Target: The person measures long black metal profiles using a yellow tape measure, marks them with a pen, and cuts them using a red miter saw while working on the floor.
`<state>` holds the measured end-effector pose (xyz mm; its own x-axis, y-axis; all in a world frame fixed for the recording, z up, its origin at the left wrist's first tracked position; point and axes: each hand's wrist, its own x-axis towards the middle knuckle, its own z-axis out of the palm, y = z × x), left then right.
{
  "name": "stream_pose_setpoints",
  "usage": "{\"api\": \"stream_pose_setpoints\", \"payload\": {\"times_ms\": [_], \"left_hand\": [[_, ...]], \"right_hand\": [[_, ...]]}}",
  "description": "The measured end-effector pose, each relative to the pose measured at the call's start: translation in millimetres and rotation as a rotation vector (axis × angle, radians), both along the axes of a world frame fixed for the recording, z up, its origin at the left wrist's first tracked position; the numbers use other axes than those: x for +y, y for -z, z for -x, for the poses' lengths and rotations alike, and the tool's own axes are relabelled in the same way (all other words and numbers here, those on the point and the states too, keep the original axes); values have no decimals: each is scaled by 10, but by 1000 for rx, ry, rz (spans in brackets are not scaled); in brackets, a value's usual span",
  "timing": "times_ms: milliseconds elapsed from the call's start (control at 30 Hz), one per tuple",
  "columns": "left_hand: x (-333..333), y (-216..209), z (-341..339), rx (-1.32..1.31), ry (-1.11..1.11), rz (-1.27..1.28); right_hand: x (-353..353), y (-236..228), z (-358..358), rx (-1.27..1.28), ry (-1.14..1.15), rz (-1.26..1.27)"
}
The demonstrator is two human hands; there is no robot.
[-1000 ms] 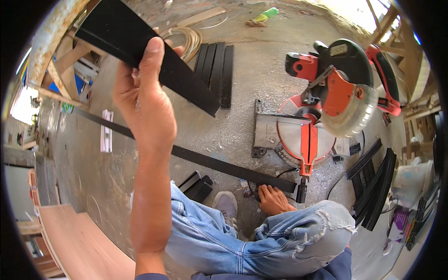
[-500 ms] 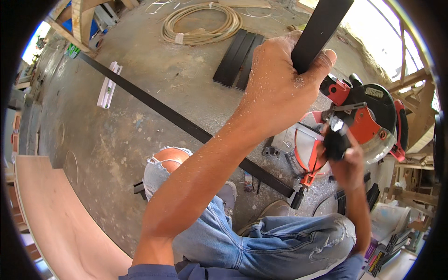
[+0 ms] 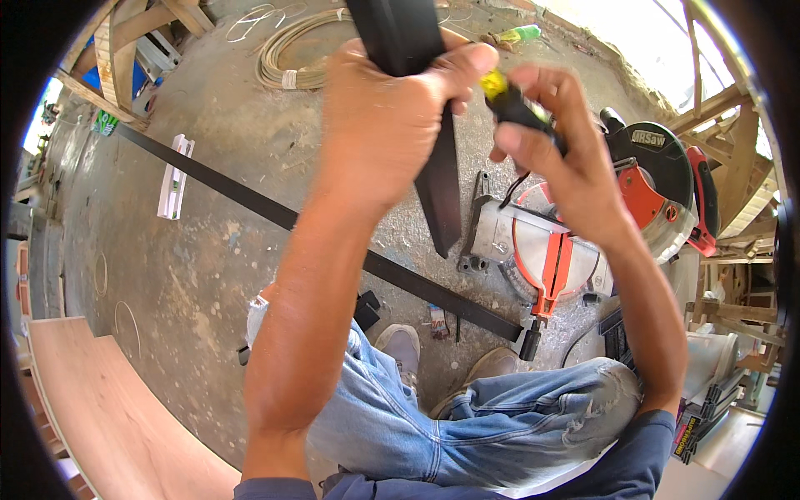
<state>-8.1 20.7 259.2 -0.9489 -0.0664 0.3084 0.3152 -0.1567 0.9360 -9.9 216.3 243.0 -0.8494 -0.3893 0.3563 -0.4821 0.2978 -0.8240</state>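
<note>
My left hand point(image 3: 379, 125) is closed around a flat black strip point(image 3: 398, 37), which rises past the upper edge of the picture. Below the fist its lower part point(image 3: 440, 200) shows, ending over the floor beside the saw. Just right of that fist, my right hand point(image 3: 575, 158) has its fingers curled round a black and yellow tape measure point(image 3: 523, 110). A dark cord loop hangs below it. The tape's yellow end lies close to my left thumb; whether they touch is unclear. Under and right of my right hand stands a red and black mitre saw point(image 3: 554, 250).
A long black strip point(image 3: 242, 196) lies diagonally across the concrete floor, by a white level-like piece point(image 3: 175, 177). Coiled hose point(image 3: 279, 62) lies at the back. A curved wooden sheet point(image 3: 92, 392) is at lower left, with wooden framing point(image 3: 737, 150) at the right.
My left hand has moved left with the black strip, which has tilted the other way. My right hand has risen from beside the saw, bringing the tape measure up near the strip.
</note>
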Motion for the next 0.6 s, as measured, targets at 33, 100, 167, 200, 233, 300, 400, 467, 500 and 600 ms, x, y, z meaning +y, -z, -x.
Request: {"api": "stream_pose_setpoints", "payload": {"times_ms": [33,100,167,200,233,300,400,467,500,600], "left_hand": [[-83,-24,23,11,2,-10],[-316,-70,71,-57,-103,-145],[-523,-104,177,-38,-185,-289],[-665,-100,209,-32,-203,-355],[-796,-83,232,-18,-257,-363],[-959,-97,250,-37,-378,-397],[-1008,-48,325,-94,-396,-476],[-967,16,418,-123,-247,-517],[-919,-21,403,-125,-175,-526],[-801,-29,382,-107,-43,-591]], "right_hand": [[72,104,-26,13,37,-46],[220,427,-129,33,67,-304],[513,1012,-196,110,59,-374],[617,1235,-251,-131,55,-343],[715,1423,-326,-376,52,-312],[888,1670,-464,-369,-27,-383],[847,1617,-497,-566,-67,-196],[709,1401,-454,-655,-69,-74],[581,1244,-438,-691,-73,12],[421,978,-354,-627,-124,-24]]}}
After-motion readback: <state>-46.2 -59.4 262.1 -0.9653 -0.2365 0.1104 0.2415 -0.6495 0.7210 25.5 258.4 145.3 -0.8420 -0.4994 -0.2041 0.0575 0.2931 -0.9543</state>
